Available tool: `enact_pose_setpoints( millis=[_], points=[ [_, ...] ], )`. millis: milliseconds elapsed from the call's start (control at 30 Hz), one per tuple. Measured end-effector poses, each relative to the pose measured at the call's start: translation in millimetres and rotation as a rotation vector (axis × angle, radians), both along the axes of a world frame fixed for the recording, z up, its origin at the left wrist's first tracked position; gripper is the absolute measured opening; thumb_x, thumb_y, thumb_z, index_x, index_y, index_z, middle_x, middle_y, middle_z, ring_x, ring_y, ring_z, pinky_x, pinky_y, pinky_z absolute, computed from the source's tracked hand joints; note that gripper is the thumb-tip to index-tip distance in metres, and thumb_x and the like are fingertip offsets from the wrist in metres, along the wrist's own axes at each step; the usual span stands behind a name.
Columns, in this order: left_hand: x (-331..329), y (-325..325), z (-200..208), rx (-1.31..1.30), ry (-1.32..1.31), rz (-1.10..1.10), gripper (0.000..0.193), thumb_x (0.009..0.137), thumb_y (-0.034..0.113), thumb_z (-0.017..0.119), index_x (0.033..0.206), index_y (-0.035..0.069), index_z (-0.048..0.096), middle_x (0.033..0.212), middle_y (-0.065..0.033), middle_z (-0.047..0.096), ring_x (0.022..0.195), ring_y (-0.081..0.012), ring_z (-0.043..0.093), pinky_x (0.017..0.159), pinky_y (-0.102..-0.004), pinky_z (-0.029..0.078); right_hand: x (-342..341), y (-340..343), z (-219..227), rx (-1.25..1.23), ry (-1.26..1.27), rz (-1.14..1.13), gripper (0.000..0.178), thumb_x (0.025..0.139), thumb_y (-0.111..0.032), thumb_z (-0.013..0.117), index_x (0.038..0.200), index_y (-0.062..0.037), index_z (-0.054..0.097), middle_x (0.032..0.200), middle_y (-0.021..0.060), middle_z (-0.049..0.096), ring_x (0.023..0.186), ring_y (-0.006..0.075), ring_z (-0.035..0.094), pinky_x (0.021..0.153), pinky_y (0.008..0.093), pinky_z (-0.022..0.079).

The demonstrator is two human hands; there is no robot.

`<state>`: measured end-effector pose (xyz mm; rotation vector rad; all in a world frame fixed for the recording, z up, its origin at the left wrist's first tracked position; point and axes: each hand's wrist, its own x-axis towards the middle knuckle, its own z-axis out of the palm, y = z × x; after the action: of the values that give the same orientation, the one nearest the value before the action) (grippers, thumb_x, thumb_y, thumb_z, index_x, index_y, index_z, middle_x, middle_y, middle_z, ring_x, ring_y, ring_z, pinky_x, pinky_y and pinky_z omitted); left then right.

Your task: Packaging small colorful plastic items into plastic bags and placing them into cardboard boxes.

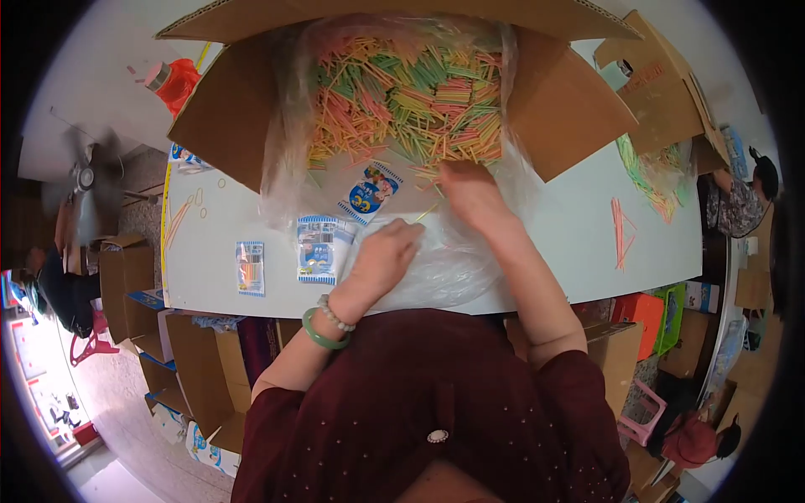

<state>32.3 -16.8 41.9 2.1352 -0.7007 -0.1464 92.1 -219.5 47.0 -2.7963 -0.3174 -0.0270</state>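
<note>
A big heap of thin pink, green and yellow sticks (402, 92) fills an open cardboard box (570, 105) lined with clear plastic (449, 272). At the heap's near edge my right hand (471, 193) has its fingers curled in among the sticks; what they grip is hidden. My left hand (386, 258) is closed above the plastic, its fingertips close to a loose yellow-green stick (428, 212). Whether it holds anything does not show. Beyond the left hand lies a blue-and-white packet (371, 193). A small pile of similar packets (319, 250) lies beside my left wrist.
On the white table (210, 226) lie a packet of sticks (251, 268), rubber bands (199, 198) and loose pink sticks (620, 235). Another carton (658, 92) and bagged sticks (658, 180) are at right. A fan (86, 178) stands left. Cardboard boxes (197, 369) sit below the table edge.
</note>
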Motion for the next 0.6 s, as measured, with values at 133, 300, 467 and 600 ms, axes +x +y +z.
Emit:
enact_pose_setpoints(
  millis=[133,300,467,600],
  points=[
    [-6.3,-11.0,-13.6,0.180,-0.084,-0.134,0.034,0.073,0.003,0.062,0.107,0.008,0.058,0.086,-0.0132,0.048,0.078,-0.0333,0.055,0.068,-0.0417,0.047,19.7,11.8,-15.1,-0.271,0.122,-0.039,0.020,0.083,-0.016,0.053,0.098,-0.0026,0.054,0.090,0.0183,0.063,0.080,0.0368,0.061,0.070,0.0444,0.050],
    [-5.5,-4.3,-17.6,0.094,-0.004,-0.114,0.030,0.074,0.003,0.062,0.104,0.006,0.061,0.086,-0.0130,0.051,0.080,-0.0322,0.056,0.070,-0.0381,0.047,27.7,-9.9,-15.0,0.017,0.214,-0.173,0.018,0.082,-0.013,0.058,0.098,-0.0041,0.055,0.089,0.0144,0.065,0.079,0.0285,0.063,0.068,0.0397,0.050],
    [-4.8,5.8,-23.3,-0.025,0.133,-0.087,0.026,0.076,0.004,0.062,0.102,0.004,0.063,0.089,-0.0121,0.056,0.082,-0.0291,0.058,0.072,-0.0343,0.047,6.1,-18.3,0.3,1.221,0.230,-0.302,0.019,0.091,-0.020,0.056,0.100,-0.0030,0.058,0.089,0.0017,0.063,0.086,0.0123,0.055,0.080,0.0278,0.044],
    [-2.5,7.2,-7.0,-0.223,0.331,0.068,0.025,0.085,0.007,0.059,0.110,0.001,0.061,0.105,-0.0116,0.060,0.093,-0.0231,0.060,0.081,-0.0327,0.047,-10.0,-7.6,8.3,1.222,0.284,-0.347,0.017,0.093,-0.018,0.052,0.106,-0.0060,0.053,0.092,0.0006,0.061,0.093,0.0125,0.054,0.093,0.0302,0.040]
  ],
)
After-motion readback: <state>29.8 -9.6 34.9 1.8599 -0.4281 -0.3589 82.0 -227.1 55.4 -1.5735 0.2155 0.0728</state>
